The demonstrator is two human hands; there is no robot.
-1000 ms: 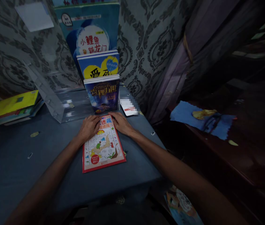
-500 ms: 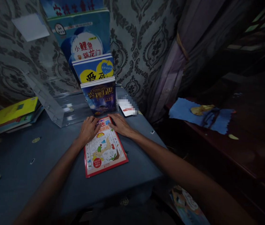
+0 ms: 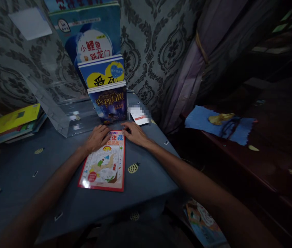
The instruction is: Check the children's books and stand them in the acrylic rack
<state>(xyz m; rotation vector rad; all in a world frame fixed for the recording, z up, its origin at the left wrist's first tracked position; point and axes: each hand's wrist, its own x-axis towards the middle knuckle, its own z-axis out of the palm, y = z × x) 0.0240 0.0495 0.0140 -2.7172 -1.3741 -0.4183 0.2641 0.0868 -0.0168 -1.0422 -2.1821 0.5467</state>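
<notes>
A thin red-bordered picture book (image 3: 106, 165) lies flat on the cloth-covered table, its cover up and slightly turned. My left hand (image 3: 98, 138) rests over its upper left part, fingers stretched forward and hiding some of the title. At the upper right corner is my right hand (image 3: 136, 134), thumb and forefinger apart and slightly bent, nothing visibly gripped; whether its thumb touches the cover I cannot tell. Just beyond my hands stands a dark blue book (image 3: 110, 105), front-most in a clear stepped stand (image 3: 60, 119).
Behind it rise a blue-and-yellow book (image 3: 102, 74) and a teal book (image 3: 89, 34). A phone (image 3: 139, 115) lies right of the stand. Stacked books (image 3: 11, 122) sit at the far left. A blue cloth (image 3: 220, 124) lies on the dark red surface at right.
The red-bordered book has turned, its near edge swinging left and uncovering a pineapple print on the cloth. My right hand has shifted slightly off the cover to the right.
</notes>
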